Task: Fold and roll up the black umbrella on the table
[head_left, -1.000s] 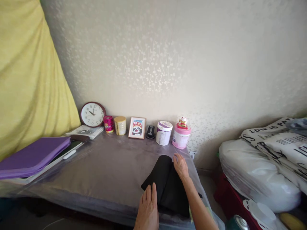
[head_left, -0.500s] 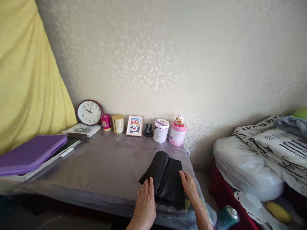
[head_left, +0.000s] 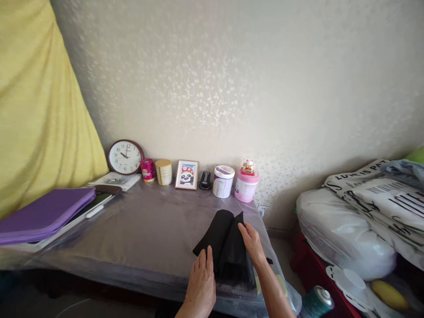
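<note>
A black, book-like item with soft sheets lies opened near the right front corner of the table. My left hand rests on the lower edge of its left part, fingers extended and slightly apart. The right part's outer edge is raised, pinched between the thumb and fingers of my right hand. Below that raised edge, more black material shows on the table, and a small dark tab sticks out beyond my right wrist.
Along the back of the table stand a clock, tins, a framed panda picture and a pink tub. Purple folders lie left. Beyond the right edge are a spray can and a white bag.
My right hand has moved left and up, lifting the right part's outer edge, which lay flat before. My left hand has stayed nearly in place.
</note>
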{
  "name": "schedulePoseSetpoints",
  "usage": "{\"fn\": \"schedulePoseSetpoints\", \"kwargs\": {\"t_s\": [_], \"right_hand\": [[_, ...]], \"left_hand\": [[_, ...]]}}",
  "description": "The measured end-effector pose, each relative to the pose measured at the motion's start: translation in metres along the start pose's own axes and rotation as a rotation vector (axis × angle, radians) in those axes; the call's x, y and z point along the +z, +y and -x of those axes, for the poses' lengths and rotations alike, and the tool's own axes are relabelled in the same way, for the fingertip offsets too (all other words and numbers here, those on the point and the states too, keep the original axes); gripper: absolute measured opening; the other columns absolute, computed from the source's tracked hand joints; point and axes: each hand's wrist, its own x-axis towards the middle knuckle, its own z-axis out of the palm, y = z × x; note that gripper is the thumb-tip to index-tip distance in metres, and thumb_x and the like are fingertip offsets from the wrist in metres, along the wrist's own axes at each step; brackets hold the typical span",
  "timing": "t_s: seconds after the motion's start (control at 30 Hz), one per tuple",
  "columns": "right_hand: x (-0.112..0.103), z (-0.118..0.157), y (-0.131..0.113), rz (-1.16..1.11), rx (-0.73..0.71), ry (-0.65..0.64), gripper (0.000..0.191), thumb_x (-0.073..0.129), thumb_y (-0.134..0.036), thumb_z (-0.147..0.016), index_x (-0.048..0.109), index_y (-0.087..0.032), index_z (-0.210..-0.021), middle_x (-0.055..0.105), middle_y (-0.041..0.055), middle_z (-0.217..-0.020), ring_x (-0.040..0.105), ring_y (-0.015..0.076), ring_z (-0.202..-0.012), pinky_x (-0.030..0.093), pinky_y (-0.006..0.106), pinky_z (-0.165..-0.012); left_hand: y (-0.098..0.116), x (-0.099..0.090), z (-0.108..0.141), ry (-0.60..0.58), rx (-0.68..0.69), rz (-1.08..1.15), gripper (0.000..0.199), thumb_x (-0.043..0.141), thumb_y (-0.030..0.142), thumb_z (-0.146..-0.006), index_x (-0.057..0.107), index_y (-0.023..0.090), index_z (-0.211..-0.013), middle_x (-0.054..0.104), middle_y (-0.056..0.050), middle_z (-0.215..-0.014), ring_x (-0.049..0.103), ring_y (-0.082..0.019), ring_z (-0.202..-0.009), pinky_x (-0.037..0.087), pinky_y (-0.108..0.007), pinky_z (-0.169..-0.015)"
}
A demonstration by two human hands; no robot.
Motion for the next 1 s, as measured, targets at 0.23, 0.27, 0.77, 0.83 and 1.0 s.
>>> {"fn": "schedulePoseSetpoints", "kwargs": {"t_s": [0.23, 0.27, 0.77, 0.83, 1.0], "right_hand": [[0.042, -0.017, -0.010, -0.194, 0.069, -0.145, 0.039, 0.054, -0.053, -0.071, 0.061, -0.016, -0.080, 0.056, -0.0013, -0.059, 0.052, 0.0150, -0.058, 0.039, 0.024, -0.052], [0.047, -0.019, -0.008, -0.201, 0.075, -0.154, 0.039, 0.054, -0.052, -0.071, 0.062, -0.016, -0.082, 0.057, -0.0008, -0.059, 0.053, 0.0156, -0.059, 0.040, 0.025, -0.052], [0.086, -0.026, 0.014, -0.126, 0.229, -0.301, 0.030, 0.048, -0.035, -0.078, 0.052, -0.019, -0.103, 0.065, 0.0012, -0.069, 0.062, 0.0154, -0.054, 0.048, 0.026, -0.049], [0.087, -0.026, 0.013, -0.126, 0.250, -0.332, 0.027, 0.045, -0.033, -0.081, 0.048, -0.019, -0.103, 0.065, 0.0006, -0.067, 0.063, 0.0142, -0.053, 0.049, 0.025, -0.050], [0.087, -0.023, 0.009, -0.133, 0.202, -0.405, 0.024, 0.040, -0.036, -0.083, 0.048, -0.018, -0.097, 0.067, 0.0005, -0.066, 0.066, 0.0132, -0.061, 0.046, 0.021, -0.051]], "left_hand": [[-0.008, 0.023, -0.005, 0.112, 0.038, 0.023, 0.070, 0.035, 0.003, -0.071, 0.019, 0.006, -0.138, 0.034, -0.017, -0.140, 0.035, -0.026, -0.126, 0.030, -0.037, -0.102], [-0.010, 0.027, -0.006, 0.134, 0.045, 0.029, 0.070, 0.036, 0.003, -0.070, 0.021, 0.006, -0.138, 0.034, -0.017, -0.139, 0.035, -0.026, -0.126, 0.030, -0.038, -0.102], [-0.015, 0.027, -0.007, 0.166, 0.072, -0.008, 0.056, 0.033, 0.008, -0.073, 0.037, 0.003, -0.129, 0.039, -0.020, -0.135, 0.040, -0.025, -0.124, 0.037, -0.038, -0.100], [-0.016, 0.026, -0.006, 0.177, 0.082, 0.014, 0.055, 0.032, 0.010, -0.075, 0.033, 0.002, -0.130, 0.040, -0.020, -0.134, 0.040, -0.024, -0.124, 0.037, -0.038, -0.100], [-0.028, 0.031, 0.002, 0.319, 0.139, 0.030, 0.053, 0.033, 0.016, -0.078, 0.030, 0.003, -0.129, 0.047, -0.020, -0.127, 0.048, -0.024, -0.116, 0.045, -0.037, -0.092]]}}
